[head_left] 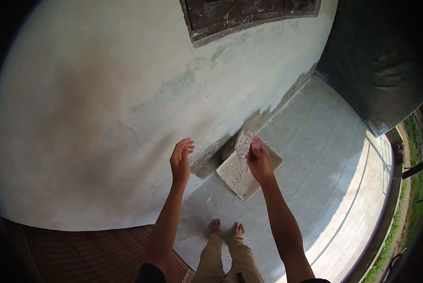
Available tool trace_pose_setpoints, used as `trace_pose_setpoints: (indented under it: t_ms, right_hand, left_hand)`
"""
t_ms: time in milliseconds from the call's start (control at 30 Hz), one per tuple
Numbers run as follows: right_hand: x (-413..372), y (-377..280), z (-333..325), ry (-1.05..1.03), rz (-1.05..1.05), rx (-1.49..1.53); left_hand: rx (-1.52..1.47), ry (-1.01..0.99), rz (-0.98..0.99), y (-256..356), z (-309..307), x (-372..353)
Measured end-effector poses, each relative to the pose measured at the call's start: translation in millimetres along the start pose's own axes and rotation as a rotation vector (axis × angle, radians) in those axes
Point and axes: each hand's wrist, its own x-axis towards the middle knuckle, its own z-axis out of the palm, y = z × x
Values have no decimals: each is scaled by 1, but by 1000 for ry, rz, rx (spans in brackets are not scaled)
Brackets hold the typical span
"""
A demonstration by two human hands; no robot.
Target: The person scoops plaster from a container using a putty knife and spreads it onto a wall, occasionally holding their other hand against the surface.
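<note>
My right hand [260, 159] is closed on a flat, whitish, plaster-smeared piece [244, 145], held above a shallow tray [239, 178] of pale wet-looking plaster. The tray lies on the grey tiled floor beside the foot of the wall. My left hand [181, 155] is raised near the pale wall [103, 118] with its fingers apart and slightly curled, and nothing shows in it.
A brown window frame [249, 21] is set in the wall at the top. Dark sheeting [381, 61] hangs at the upper right. Brown woven matting [98, 254] lies at the lower left. My bare feet [239, 229] stand on the tiles below the tray.
</note>
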Motion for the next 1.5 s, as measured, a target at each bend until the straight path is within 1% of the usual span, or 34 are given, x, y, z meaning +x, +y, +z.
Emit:
trace_pose_setpoints:
  t_ms: [133, 200, 267, 367, 467, 500, 533, 633, 733, 800, 867, 933, 967, 1000, 1100, 1133, 1200, 1233, 1267, 1300, 1333, 1367, 1400, 1467, 1500]
  right_hand:
    - [9, -41, 110, -168, -44, 11]
    - [3, -55, 166, -209, -56, -47]
    - [-9, -68, 226, -263, -62, -91]
    - [-23, -69, 297, -395, -114, -165]
    - [-34, -68, 363, -504, -117, -139]
    - [-37, -58, 373, -491, -123, -145]
    - [-50, -57, 399, -541, -144, -145]
    - [-65, -44, 456, -634, -122, -132]
    - [-84, -26, 509, -660, -152, -145]
    - [-97, -11, 543, -674, -161, -171]
    - [-112, 2, 577, -714, -167, -174]
    - [-130, 16, 612, -749, -220, -239]
    - [-142, 21, 629, -804, -258, -249]
    - [-149, 26, 646, -812, -255, -248]
    - [-171, 41, 695, -867, -352, -311]
    - [-177, 46, 710, -873, -350, -312]
    - [-187, 54, 734, -988, -449, -325]
    - [-187, 58, 747, -995, -557, -411]
    - [-187, 62, 759, -1003, -554, -413]
    - [-189, 66, 771, -1021, -741, -524]
    - [-190, 71, 782, -1035, -929, -631]
    - [-193, 79, 794, -1049, -1110, -577]
    - [-191, 82, 804, -1063, -1110, -568]
    - [-186, 86, 822, -1162, -1586, -605]
    - [-187, 89, 826, -1151, -1652, -673]
  left_hand:
    - [-29, 96, 193, 102, -41, 18]
    - [-9, 131, 307, 150, -65, 15]
    - [-14, 182, 368, 196, -88, 13]
    - [6, 261, 455, 246, -131, 1]
    - [59, 338, 532, 298, -176, -10]
    - [86, 359, 562, 307, -194, -22]
    - [116, 377, 580, 323, -209, -25]
    - [150, 434, 644, 367, -255, -40]
    - [183, 467, 706, 401, -301, -60]
    - [197, 491, 728, 416, -332, -73]
    - [238, 507, 792, 433, -362, -83]
    - [267, 532, 817, 450, -392, -92]
    - [285, 552, 839, 456, -404, -97]
    - [287, 560, 842, 462, -417, -97]
    - [319, 578, 863, 479, -450, -94]
    - [350, 605, 893, 485, -459, -93]
    - [380, 637, 927, 494, -472, -91]
    - [456, 652, 971, 498, -478, -88]
    - [533, 669, 1014, 502, -483, -86]
    - [530, 682, 1013, 505, -486, -84]
    - [645, 725, 1032, 508, -490, -84]
    - [763, 768, 1051, 511, -494, -82]
    - [769, 781, 1055, 514, -497, -83]
    - [951, 825, 1079, 519, -506, -77]
    - [958, 829, 1085, 522, -511, -76]
